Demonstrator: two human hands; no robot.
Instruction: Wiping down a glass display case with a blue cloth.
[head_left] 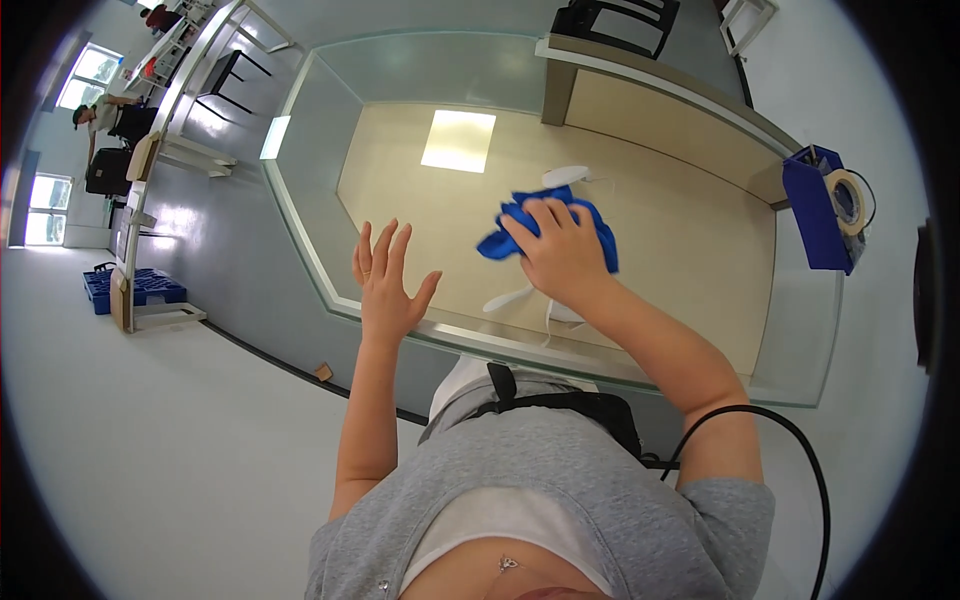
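Observation:
A crumpled blue cloth [607, 240] lies under my right hand [563, 245], which grips it against the glass top of a counter [430, 75]. The fingers of that hand are bent over the cloth, and folds of it stick out on both sides. My left hand [390, 285] is open, its fingers spread, over the counter's near left edge; it holds nothing. Whether it touches the glass I cannot tell. Beyond the cloth is a white rounded object [566, 177] with a thin cord, and nearer me a white oval piece [508, 298]; their kind is unclear.
A blue box [822, 210] with a roll of tape [848, 202] is at the counter's right end. A black chair [615, 25] stands behind the counter. At far left are a blue pallet [135, 288], a black bench [222, 75] and a person [108, 118] by a black chair.

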